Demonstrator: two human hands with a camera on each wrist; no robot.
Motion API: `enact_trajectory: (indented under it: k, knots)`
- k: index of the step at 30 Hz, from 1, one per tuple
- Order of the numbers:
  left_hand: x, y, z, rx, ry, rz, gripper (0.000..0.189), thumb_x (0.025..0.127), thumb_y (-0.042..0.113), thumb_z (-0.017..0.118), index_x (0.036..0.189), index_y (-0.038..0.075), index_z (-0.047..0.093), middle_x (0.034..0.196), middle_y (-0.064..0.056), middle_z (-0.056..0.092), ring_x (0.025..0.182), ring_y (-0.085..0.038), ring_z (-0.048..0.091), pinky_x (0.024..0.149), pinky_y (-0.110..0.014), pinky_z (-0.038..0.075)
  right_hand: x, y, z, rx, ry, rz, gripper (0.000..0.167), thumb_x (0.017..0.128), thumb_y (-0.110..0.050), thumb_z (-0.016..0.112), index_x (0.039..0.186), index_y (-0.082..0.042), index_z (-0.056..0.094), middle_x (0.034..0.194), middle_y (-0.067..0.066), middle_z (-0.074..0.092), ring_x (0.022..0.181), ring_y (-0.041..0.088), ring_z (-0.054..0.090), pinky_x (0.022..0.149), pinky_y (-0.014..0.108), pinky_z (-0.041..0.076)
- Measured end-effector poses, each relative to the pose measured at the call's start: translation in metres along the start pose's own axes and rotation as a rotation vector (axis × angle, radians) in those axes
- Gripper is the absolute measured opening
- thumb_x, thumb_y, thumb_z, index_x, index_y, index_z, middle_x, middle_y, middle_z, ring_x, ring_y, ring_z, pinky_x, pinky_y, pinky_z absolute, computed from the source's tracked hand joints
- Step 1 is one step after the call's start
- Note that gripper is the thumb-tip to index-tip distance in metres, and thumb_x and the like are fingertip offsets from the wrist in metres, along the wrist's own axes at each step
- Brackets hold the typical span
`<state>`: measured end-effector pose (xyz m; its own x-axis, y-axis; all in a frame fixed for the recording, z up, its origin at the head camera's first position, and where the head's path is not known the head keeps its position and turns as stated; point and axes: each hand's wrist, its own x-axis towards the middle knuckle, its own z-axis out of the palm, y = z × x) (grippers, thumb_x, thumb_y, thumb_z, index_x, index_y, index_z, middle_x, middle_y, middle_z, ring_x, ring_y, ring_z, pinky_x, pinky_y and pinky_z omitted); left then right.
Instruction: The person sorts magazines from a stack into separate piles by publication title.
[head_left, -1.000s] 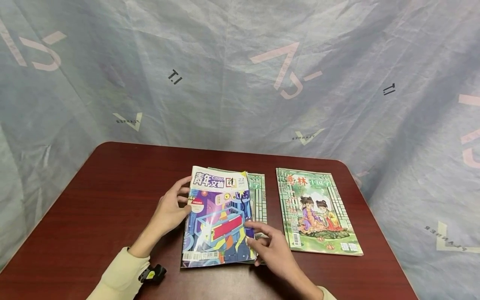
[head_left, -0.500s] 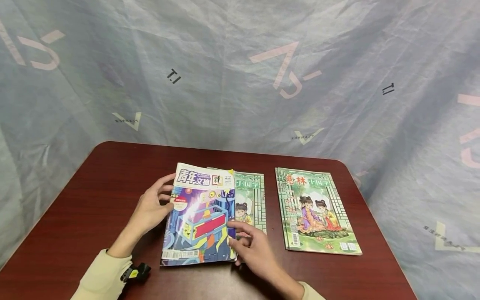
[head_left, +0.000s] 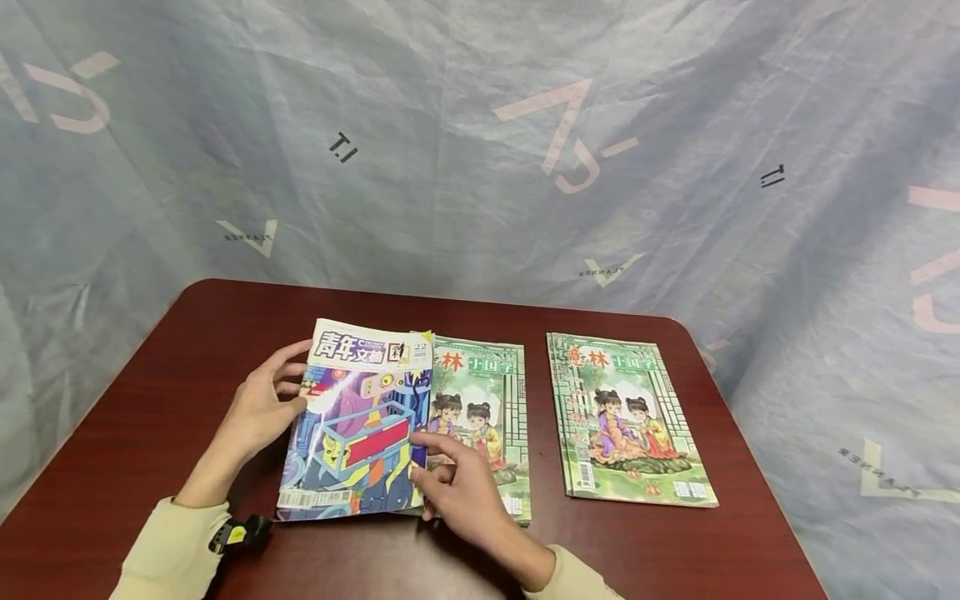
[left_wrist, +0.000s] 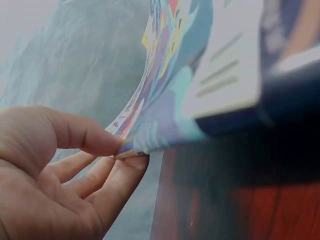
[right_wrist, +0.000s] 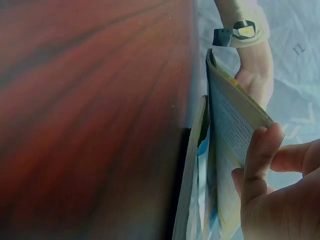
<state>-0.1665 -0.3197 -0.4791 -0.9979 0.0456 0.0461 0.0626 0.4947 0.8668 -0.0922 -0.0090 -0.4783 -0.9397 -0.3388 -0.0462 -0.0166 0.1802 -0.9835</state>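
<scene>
A purple-and-blue magazine (head_left: 360,433) with a white title band is held between my two hands. My left hand (head_left: 258,408) pinches its left edge, thumb on top and fingers below, as the left wrist view shows with the bent cover (left_wrist: 165,115). On the opposite edge, my right hand (head_left: 461,492) grips the magazine low down; in the right wrist view its printed underside (right_wrist: 230,120) is lifted off what lies below. A green magazine (head_left: 487,400) picturing two children lies on the table, its left part covered by the held one.
Another small stack of green magazines (head_left: 637,417) lies to the right on the dark red table (head_left: 135,450). A grey printed cloth (head_left: 442,167) hangs behind the table. A black strap with a device (head_left: 240,533) is on the left wrist.
Both hands have carried the purple-and-blue magazine leftward, exposing more of the green magazine beneath it. The right-hand green stack stays put, apart from a slight shift of the whole view.
</scene>
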Motion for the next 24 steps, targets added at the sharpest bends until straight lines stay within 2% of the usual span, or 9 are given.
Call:
enact_trajectory:
  k: [5,9,11,16,19,22,23,24]
  knots:
    - [0.003,-0.005,-0.009,-0.009,-0.025,-0.004,0.083,0.095,-0.012,0.068,0.171,0.003,0.038,0.144,-0.035,0.062,0.11,-0.04,0.069,0.069,-0.026,0.058,0.005,-0.002,0.008,0.001,-0.002,0.005,0.044,0.102,0.001,0.075,0.146,-0.001,0.069,0.106,0.017,0.075,0.05,0.006,0.06,0.048,0.019,0.051]
    - [0.005,-0.01,-0.019,-0.029,-0.043,-0.011,0.083,0.096,-0.014,0.066,0.171,0.0,0.034,0.145,-0.038,0.057,0.11,-0.04,0.066,0.068,-0.028,0.059,0.01,-0.002,0.015,-0.014,-0.012,-0.008,0.043,0.102,0.001,0.075,0.144,-0.002,0.07,0.106,0.017,0.077,0.05,0.005,0.061,0.049,0.022,0.054]
    - [0.006,-0.012,-0.022,-0.045,-0.048,-0.02,0.084,0.096,-0.015,0.066,0.172,0.0,0.033,0.146,-0.038,0.056,0.109,-0.038,0.065,0.068,-0.03,0.06,0.012,-0.003,0.018,-0.022,-0.013,-0.015,0.043,0.102,0.001,0.075,0.144,-0.003,0.071,0.095,0.019,0.077,0.05,0.005,0.061,0.049,0.022,0.054]
    - [0.009,-0.019,-0.031,-0.095,-0.06,-0.025,0.085,0.097,-0.017,0.064,0.173,0.0,0.03,0.148,-0.038,0.054,0.102,-0.016,0.064,0.068,-0.032,0.062,0.017,-0.005,0.025,-0.022,-0.013,-0.022,0.044,0.101,0.001,0.075,0.145,-0.004,0.071,0.067,0.016,0.07,0.048,0.005,0.059,0.049,0.017,0.048]
    - [0.011,-0.023,-0.037,-0.111,-0.065,-0.016,0.085,0.098,-0.017,0.064,0.173,0.001,0.03,0.147,-0.038,0.053,0.098,-0.006,0.063,0.068,-0.031,0.062,0.019,-0.006,0.032,-0.007,-0.008,-0.027,0.044,0.101,0.0,0.076,0.145,-0.004,0.071,0.09,0.012,0.079,0.048,0.003,0.058,0.048,0.017,0.047]
    - [0.012,-0.026,-0.041,-0.086,-0.044,-0.007,0.083,0.097,-0.016,0.065,0.172,0.0,0.032,0.146,-0.038,0.054,0.095,-0.005,0.062,0.069,-0.029,0.061,0.022,-0.007,0.038,0.004,-0.004,-0.028,0.044,0.102,-0.002,0.076,0.146,-0.006,0.072,0.12,0.014,0.079,0.049,0.001,0.058,0.048,0.016,0.046]
    - [0.013,-0.027,-0.042,-0.073,-0.037,-0.005,0.083,0.096,-0.016,0.065,0.172,0.0,0.033,0.145,-0.038,0.055,0.095,-0.005,0.062,0.069,-0.028,0.06,0.022,-0.007,0.039,0.009,-0.004,-0.029,0.044,0.102,-0.002,0.077,0.146,-0.006,0.072,0.127,0.015,0.077,0.049,0.002,0.057,0.048,0.016,0.045]
    - [0.013,-0.027,-0.043,-0.058,-0.027,-0.004,0.083,0.096,-0.015,0.065,0.171,0.0,0.034,0.145,-0.038,0.056,0.095,-0.005,0.062,0.069,-0.027,0.059,0.023,-0.007,0.041,0.012,-0.004,-0.027,0.045,0.102,-0.003,0.077,0.146,-0.006,0.072,0.128,0.016,0.078,0.048,0.002,0.057,0.048,0.016,0.045]
